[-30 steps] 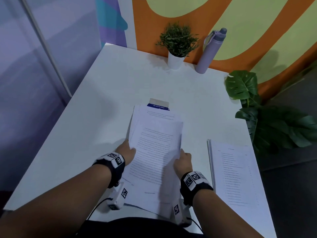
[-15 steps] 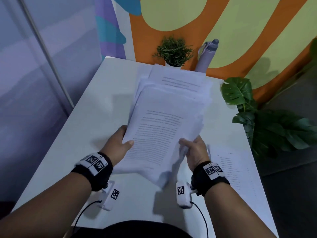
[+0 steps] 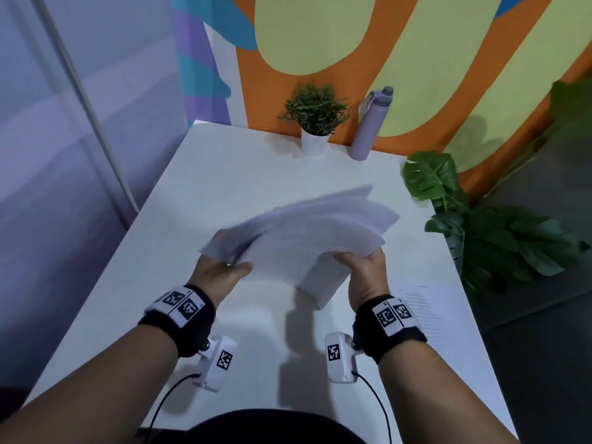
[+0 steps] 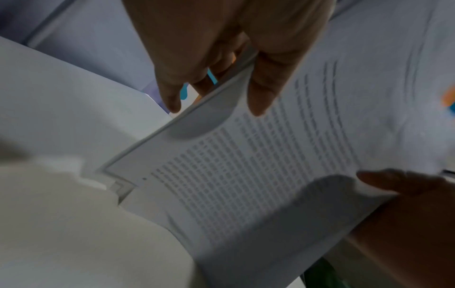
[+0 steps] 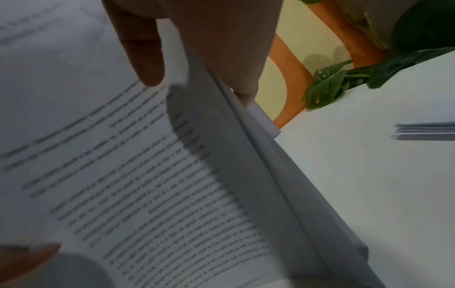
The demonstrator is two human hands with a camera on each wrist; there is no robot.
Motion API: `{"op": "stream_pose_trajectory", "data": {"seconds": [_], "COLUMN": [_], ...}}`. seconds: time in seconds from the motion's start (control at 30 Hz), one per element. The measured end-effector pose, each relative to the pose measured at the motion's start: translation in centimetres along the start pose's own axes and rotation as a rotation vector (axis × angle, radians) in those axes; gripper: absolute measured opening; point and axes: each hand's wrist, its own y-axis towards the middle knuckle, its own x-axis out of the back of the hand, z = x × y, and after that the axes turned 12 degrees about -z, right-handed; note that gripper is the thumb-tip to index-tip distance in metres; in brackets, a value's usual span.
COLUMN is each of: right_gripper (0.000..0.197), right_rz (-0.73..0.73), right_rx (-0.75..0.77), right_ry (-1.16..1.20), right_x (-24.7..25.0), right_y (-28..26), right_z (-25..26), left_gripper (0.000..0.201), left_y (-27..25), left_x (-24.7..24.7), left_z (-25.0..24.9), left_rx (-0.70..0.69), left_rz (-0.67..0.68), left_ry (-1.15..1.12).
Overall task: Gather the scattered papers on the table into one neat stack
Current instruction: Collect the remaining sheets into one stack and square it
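Left hand (image 3: 221,272) is gripping the near-left edge of the bundle of papers (image 3: 307,238), thumb lying on the printed top sheet and fingers curled beneath, as the left wrist view is showing. Both hands are holding that bundle in the air above the white table (image 3: 198,193), tilted and blurred, its sheets fanning out unevenly toward the far right. Moving rightward, the right hand (image 3: 365,277) is clamping the opposite side the same way, thumb on top and fingers wrapped under the edge.

Judging by the sag between the two grips, these sheets are behaving as light, floppy and slick against one another; loose pages are likely to slide out if either grip is slackening. Holding at the two long edges, near the middle, is probably giving the best control, and knocking one short edge down on the tabletop is likely what squaring them is calling for.

Farther right, a second stack of papers (image 3: 426,312) is lying flat near the table's right edge, partly hidden behind the right wrist, so gathering is not yet finished. At the far side a small potted plant (image 3: 315,116) and a lilac bottle (image 3: 368,126) are standing just beside each other against the painted wall, well apart from the papers. Large green leaves (image 3: 499,232) are hanging off to the right of the table.
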Motion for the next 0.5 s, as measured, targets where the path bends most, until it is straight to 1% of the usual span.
{"op": "stream_pose_trajectory", "data": {"seconds": [0.07, 0.13, 0.2, 0.23, 0.3, 0.4, 0.5], "right_gripper": [0.05, 0.049, 0.047, 0.045, 0.044, 0.052, 0.072], "right_rz": [-0.004, 0.024, 0.038, 0.033, 0.017, 0.057, 0.103], "right_rx": [-0.02, -0.012, 0.008, 0.01, 0.012, 0.085, 0.197], "right_ry": [0.04, 0.065, 0.054, 0.051, 0.051, 0.02, 0.028], "right_x": [0.4, 0.4, 0.1, -0.1, -0.3, -0.1, 0.2], "right_y": [0.1, 0.0, -0.1, -0.3, -0.6, -1.0, -1.5], "right_z": [0.2, 0.6, 0.9, 0.9, 1.1, 1.3, 1.7], "left_gripper": [0.04, 0.033, 0.029, 0.031, 0.034, 0.032, 0.028], "left_y": [-0.1, -0.2, -0.2, -0.2, -0.2, -0.3, -0.7], "left_x": [-0.2, -0.5, -1.0, -1.1, -1.5, -1.6, -1.5], "left_z": [-0.9, -1.4, -1.8, -2.1, -2.6, -2.8, -2.8], "left_rx": [-0.059, -0.064, -0.039, -0.016, -0.001, 0.026, 0.013], "left_rz": [0.004, -0.012, -0.068, -0.097, -0.104, -0.11, -0.143], "left_ry": [-0.098, -0.207, -0.24, -0.249, -0.296, -0.299, -0.303]}}
